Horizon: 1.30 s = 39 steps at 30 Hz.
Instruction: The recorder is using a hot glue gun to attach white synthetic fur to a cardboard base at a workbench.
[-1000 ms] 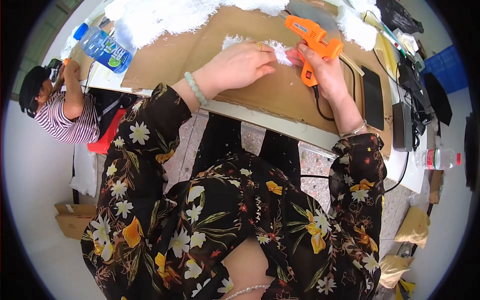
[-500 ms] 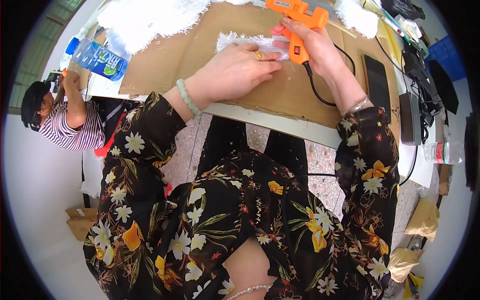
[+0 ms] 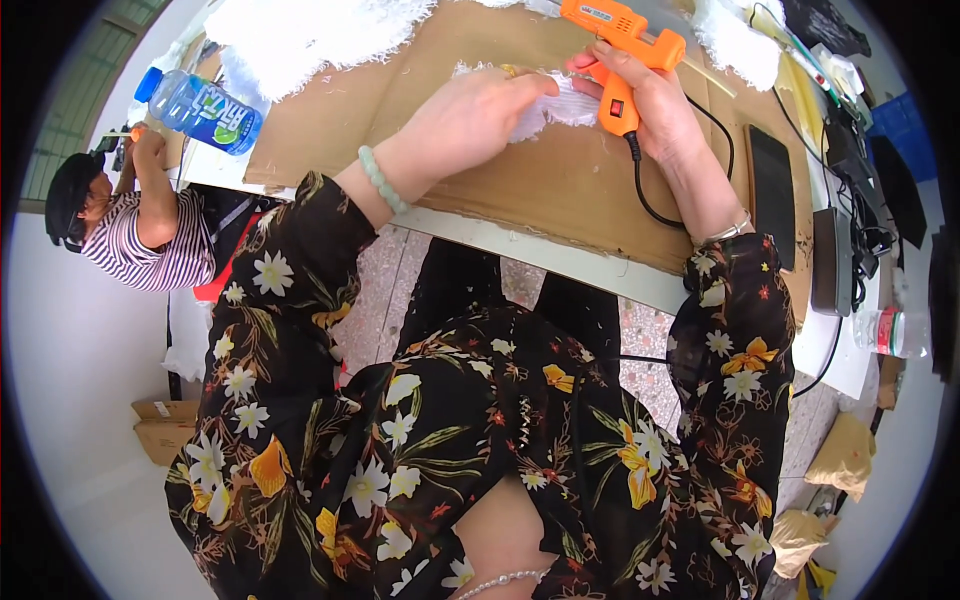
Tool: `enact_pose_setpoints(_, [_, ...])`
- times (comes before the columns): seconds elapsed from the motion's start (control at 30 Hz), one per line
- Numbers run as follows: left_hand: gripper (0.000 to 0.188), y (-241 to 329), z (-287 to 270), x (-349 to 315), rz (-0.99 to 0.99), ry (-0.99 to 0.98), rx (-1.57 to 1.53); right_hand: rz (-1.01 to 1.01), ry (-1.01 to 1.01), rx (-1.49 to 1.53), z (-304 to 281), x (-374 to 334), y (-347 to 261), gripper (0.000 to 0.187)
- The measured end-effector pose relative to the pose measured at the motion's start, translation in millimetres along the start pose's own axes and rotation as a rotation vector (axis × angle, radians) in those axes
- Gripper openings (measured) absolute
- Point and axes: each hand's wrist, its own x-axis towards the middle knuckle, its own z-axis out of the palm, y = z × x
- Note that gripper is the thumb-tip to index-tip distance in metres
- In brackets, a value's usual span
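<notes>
My right hand (image 3: 655, 105) is closed around the grip of an orange glue gun (image 3: 619, 105), its nozzle pointing up and to the left. A black cord runs from the bottom of the gun, and a glue stick pokes out at its back. My left hand (image 3: 470, 112) has its fingers bent together at a piece of white fringed fabric (image 3: 567, 108), pinching its near edge. That fabric lies on a brown cardboard sheet (image 3: 400, 80), partly hidden behind the hand.
White shaggy fabric (image 3: 300, 45) is heaped at the far left, beside a water bottle (image 3: 205, 110). A black phone (image 3: 770, 195) lies on the right. Beyond it are tangled cables and a power adapter (image 3: 830, 262). Another person (image 3: 150, 215) in a striped shirt works at the left.
My left hand has gone from lying flat on the fabric to a pinch, lifting its near edge a little. The glue gun has shifted slightly right with my right hand.
</notes>
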Motion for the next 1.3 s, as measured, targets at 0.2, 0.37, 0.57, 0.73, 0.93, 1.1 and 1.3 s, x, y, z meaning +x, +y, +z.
enact_pose_setpoints(0.2, [0.032,-30,3,4,0.102,-0.067,0.274,0.04,0.052,-0.012,2,-3,-2,0.023])
enact_pose_setpoints(0.37, [0.03,-34,-2,6,0.15,0.043,0.29,0.051,0.047,-0.021,-9,-5,0,0.023])
enact_pose_setpoints(0.57, [0.024,13,-11,3,0.096,-0.088,-0.006,0.04,0.053,-0.035,-11,-6,3,0.022])
enact_pose_setpoints(0.73, [0.035,1,10,-4,0.14,-0.103,0.137,0.046,0.062,-0.02,-5,-7,2,0.023])
enact_pose_setpoints(0.93, [0.049,1,26,-1,0.087,-0.168,0.229,-0.073,0.089,-0.079,-10,-11,-8,0.025])
enact_pose_setpoints(1.1, [0.045,14,27,12,0.065,-0.19,0.216,-0.2,0.044,-0.005,-6,-12,-26,0.025])
enact_pose_setpoints(1.3, [0.035,-4,15,22,0.138,-0.169,-0.029,0.013,0.125,0.021,-3,-11,-7,0.023])
